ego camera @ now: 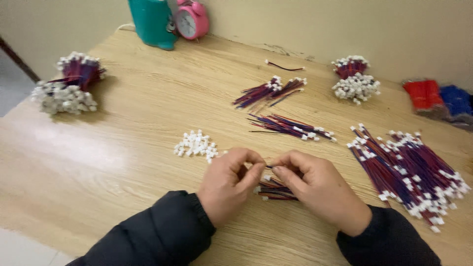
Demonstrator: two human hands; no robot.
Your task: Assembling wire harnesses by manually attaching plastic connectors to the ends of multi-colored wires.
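Observation:
My left hand (230,183) and my right hand (315,187) meet fingertip to fingertip near the table's front edge. Between the pinched fingers is a small piece, mostly hidden; it looks like a thin wire end with a connector. Under the hands lies a small bunch of red-and-blue wires with white plugs (276,189). A little heap of loose white connectors (196,145) sits just left of and beyond my left hand. Both sleeves are dark.
Big wire piles lie at the right (411,170) and in the middle (290,127), (268,91). Bundled wire bunches stand at far left (69,83) and far right (352,79). A teal container (152,22) and pink alarm clock (191,19) are at the back; red and blue packets (438,98) at right.

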